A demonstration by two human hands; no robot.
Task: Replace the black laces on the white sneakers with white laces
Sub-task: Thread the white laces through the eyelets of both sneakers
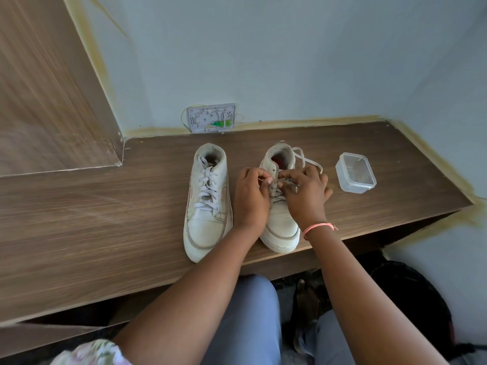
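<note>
Both hands pinch the flat white lace [303, 157] over the right sneaker [279, 222]: left grip [250, 196], right grip [307, 192]. The sneakers sit on a wood-grain counter [105, 219].

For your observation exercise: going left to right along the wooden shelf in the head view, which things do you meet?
Laced sneaker → left hand → right hand, both working the second sneaker's white lace → clear plastic container.

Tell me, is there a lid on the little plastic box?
No, the plastic box sits open on the table, right of the sneakers, with no lid on it.
</note>
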